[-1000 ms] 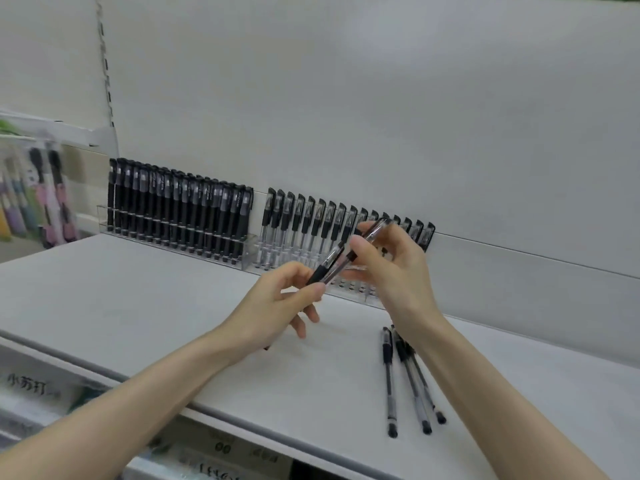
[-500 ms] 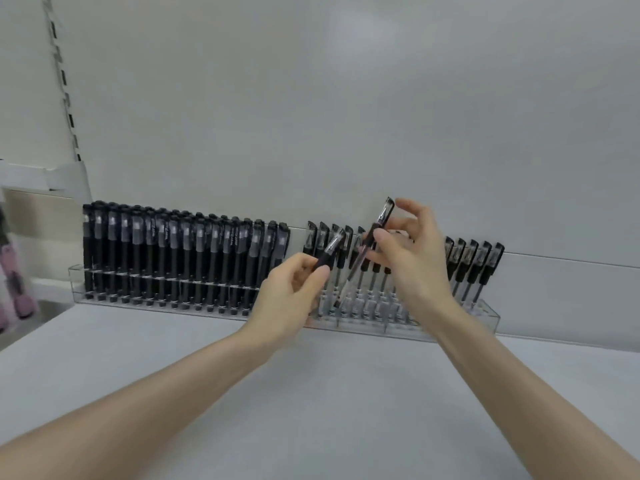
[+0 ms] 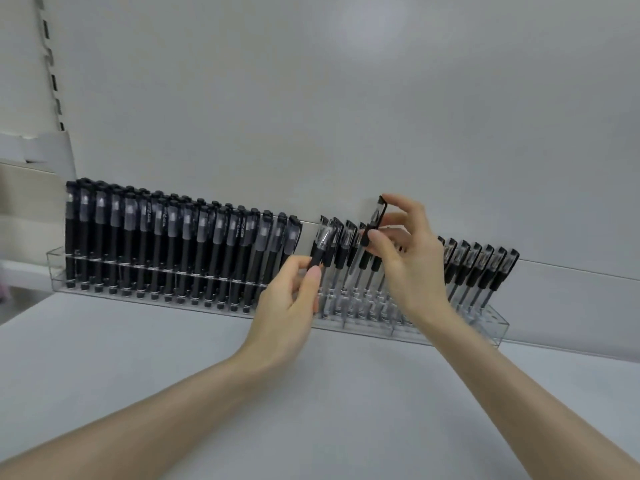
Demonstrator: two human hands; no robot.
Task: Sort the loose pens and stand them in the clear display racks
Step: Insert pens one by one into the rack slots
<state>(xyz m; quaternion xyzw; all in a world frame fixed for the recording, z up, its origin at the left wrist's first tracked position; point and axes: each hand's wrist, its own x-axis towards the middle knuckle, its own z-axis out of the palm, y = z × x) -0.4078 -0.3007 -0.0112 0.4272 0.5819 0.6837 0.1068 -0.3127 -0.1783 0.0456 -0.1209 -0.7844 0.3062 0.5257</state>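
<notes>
Black-capped pens (image 3: 180, 247) in clear racks (image 3: 55, 271), pale grey shelf (image 3: 138, 358)

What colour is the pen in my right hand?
The pen is black and clear; head view.

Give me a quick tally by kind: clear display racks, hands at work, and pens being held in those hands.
Clear racks: 2 (left rack, right rack)
Hands: 2 (left hand, right hand)
Held pens: 2 (left-hand pen, right-hand pen)
Total: 6
</notes>
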